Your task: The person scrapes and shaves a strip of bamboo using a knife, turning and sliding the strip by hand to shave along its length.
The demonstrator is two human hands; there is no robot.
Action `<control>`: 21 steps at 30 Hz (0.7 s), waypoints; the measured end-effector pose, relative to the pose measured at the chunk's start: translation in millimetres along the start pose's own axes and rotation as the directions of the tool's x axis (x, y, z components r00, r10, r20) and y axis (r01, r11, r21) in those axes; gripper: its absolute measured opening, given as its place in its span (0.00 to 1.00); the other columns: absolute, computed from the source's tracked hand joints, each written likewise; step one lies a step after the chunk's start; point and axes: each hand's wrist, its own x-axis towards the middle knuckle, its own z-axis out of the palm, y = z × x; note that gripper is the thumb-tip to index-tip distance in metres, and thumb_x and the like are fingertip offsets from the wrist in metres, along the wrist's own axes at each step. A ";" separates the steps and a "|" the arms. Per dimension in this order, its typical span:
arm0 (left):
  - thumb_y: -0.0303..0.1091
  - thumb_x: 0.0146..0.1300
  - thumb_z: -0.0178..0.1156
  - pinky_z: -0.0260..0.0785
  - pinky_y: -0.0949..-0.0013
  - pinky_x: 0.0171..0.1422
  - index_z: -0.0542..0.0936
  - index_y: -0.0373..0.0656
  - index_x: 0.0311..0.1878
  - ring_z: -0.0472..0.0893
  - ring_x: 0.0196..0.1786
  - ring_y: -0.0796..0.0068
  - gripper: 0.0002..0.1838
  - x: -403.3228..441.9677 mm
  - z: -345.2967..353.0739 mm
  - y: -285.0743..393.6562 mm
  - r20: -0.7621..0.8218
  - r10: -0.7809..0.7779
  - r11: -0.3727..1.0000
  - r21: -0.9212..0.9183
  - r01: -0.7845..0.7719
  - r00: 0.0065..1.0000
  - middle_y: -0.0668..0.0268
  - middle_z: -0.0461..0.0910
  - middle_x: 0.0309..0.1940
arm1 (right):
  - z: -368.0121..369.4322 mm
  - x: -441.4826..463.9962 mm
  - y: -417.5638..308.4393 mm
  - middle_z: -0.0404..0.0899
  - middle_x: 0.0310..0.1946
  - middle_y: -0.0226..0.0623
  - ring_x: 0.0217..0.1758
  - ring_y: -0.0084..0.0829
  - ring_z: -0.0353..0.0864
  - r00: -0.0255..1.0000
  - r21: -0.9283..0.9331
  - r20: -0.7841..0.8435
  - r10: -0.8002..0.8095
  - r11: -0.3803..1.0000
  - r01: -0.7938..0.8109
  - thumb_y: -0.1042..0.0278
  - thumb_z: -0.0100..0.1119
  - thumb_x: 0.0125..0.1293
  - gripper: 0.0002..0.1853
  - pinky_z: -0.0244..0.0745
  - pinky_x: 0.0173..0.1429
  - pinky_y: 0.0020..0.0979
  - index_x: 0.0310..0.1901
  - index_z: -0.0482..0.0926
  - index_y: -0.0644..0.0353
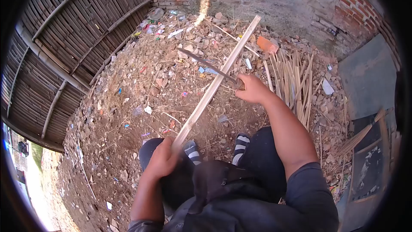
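A long pale strip of split wood or bamboo (234, 55) slants from my lap up toward the brick wall. My left hand (163, 160) is wrapped round its lower end, close to my left knee. In my right hand (252, 89) is the handle of a long dark blade (199, 59), which points up and left. The blade crosses the strip near its middle; whether its edge bites into the wood cannot be made out. A pile of thin split strips (294, 79) lies on the ground to the right of my right hand.
A brick wall (274, 0) stands ahead and a bamboo-slat wall (81, 25) at the left. Rubble and litter cover the ground (116, 129). An orange brick (267, 44) lies near the wall. Grey panels (367, 75) lean at the right.
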 end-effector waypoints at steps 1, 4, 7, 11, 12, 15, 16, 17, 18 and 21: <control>0.30 0.74 0.59 0.75 0.65 0.43 0.75 0.32 0.54 0.85 0.36 0.68 0.12 -3.0 -1.3 9.4 0.026 -0.033 0.999 0.022 0.033 0.999 0.60 0.84 0.33 | 0.8 -1.7 -2.7 0.84 0.35 0.52 0.41 0.53 0.85 0.998 -0.011 0.029 -0.055 0.998 0.055 0.61 0.68 0.53 0.19 0.80 0.46 0.46 0.45 0.82 0.63; 0.29 0.75 0.57 0.77 0.65 0.45 0.74 0.31 0.55 0.87 0.39 0.65 0.12 -6.0 -2.8 17.3 0.002 -0.018 0.991 0.131 0.017 1.000 0.59 0.85 0.34 | 4.6 -3.8 -9.3 0.84 0.35 0.50 0.40 0.54 0.85 0.972 -0.053 0.086 -0.218 0.973 0.222 0.61 0.68 0.53 0.19 0.80 0.45 0.47 0.44 0.81 0.61; 0.29 0.75 0.57 0.77 0.65 0.47 0.75 0.31 0.56 0.87 0.41 0.66 0.13 -9.0 -4.1 3.4 -0.129 0.140 0.959 0.264 -0.102 0.982 0.58 0.85 0.36 | 6.4 -4.1 -20.0 0.84 0.33 0.46 0.39 0.53 0.85 0.943 -0.128 0.044 -0.330 0.934 0.332 0.60 0.67 0.53 0.17 0.80 0.44 0.48 0.43 0.82 0.58; 0.31 0.75 0.57 0.74 0.66 0.54 0.77 0.32 0.58 0.85 0.50 0.68 0.14 -14.7 -6.1 12.4 -0.243 0.250 0.949 0.255 -0.187 0.937 0.57 0.86 0.43 | 1.1 -8.7 -35.2 0.85 0.32 0.42 0.39 0.49 0.86 0.925 -0.216 -0.025 -0.378 0.906 0.364 0.59 0.67 0.55 0.15 0.81 0.44 0.49 0.43 0.81 0.55; 0.32 0.76 0.58 0.73 0.66 0.55 0.77 0.32 0.58 0.84 0.52 0.69 0.15 -14.7 -6.5 11.9 -0.277 0.319 0.931 0.273 -0.244 0.906 0.57 0.85 0.45 | 2.4 -10.7 -38.1 0.85 0.32 0.41 0.39 0.48 0.87 0.922 -0.224 -0.023 -0.387 0.901 0.372 0.59 0.67 0.56 0.15 0.81 0.44 0.49 0.43 0.81 0.54; 0.38 0.77 0.59 0.71 0.67 0.57 0.78 0.35 0.58 0.80 0.52 0.72 0.16 -7.3 -8.5 19.9 -0.097 0.029 0.976 -0.213 -0.049 0.995 0.63 0.83 0.45 | 3.6 -16.3 -50.7 0.84 0.32 0.42 0.36 0.51 0.85 0.930 -0.236 0.012 -0.366 0.903 0.359 0.60 0.69 0.54 0.18 0.79 0.43 0.50 0.46 0.79 0.55; 0.40 0.77 0.59 0.71 0.68 0.54 0.78 0.36 0.57 0.79 0.49 0.74 0.17 -3.9 -7.2 14.6 -0.069 0.039 0.988 -0.145 -0.049 0.997 0.66 0.82 0.43 | 7.7 -16.3 -51.4 0.84 0.33 0.41 0.37 0.51 0.85 0.940 -0.244 0.036 -0.340 0.909 0.338 0.59 0.69 0.55 0.18 0.79 0.43 0.50 0.46 0.79 0.55; 0.41 0.78 0.59 0.71 0.69 0.51 0.79 0.37 0.57 0.78 0.45 0.76 0.17 3.6 -5.4 5.4 -0.041 0.049 0.996 -0.075 -0.052 0.998 0.68 0.80 0.40 | 13.9 -15.2 -50.1 0.85 0.33 0.41 0.37 0.51 0.85 0.948 -0.255 0.058 -0.312 0.914 0.316 0.59 0.69 0.55 0.18 0.80 0.43 0.51 0.46 0.79 0.54; 0.43 0.78 0.59 0.71 0.70 0.48 0.79 0.37 0.56 0.77 0.42 0.78 0.18 9.9 -5.5 2.3 -0.010 0.060 0.998 -0.003 -0.060 0.998 0.71 0.79 0.38 | 18.5 -13.4 -48.7 0.85 0.33 0.40 0.37 0.51 0.86 0.956 -0.266 0.076 -0.282 0.919 0.292 0.58 0.69 0.56 0.18 0.80 0.44 0.51 0.47 0.79 0.54; 0.40 0.79 0.55 0.70 0.71 0.52 0.78 0.35 0.63 0.76 0.46 0.81 0.19 17.0 -10.0 3.8 0.134 -0.105 0.989 -0.088 0.118 0.985 0.70 0.79 0.42 | 34.2 -16.8 -52.0 0.85 0.32 0.42 0.37 0.51 0.86 0.955 -0.311 0.169 -0.242 0.907 0.284 0.58 0.69 0.56 0.17 0.80 0.43 0.51 0.45 0.79 0.55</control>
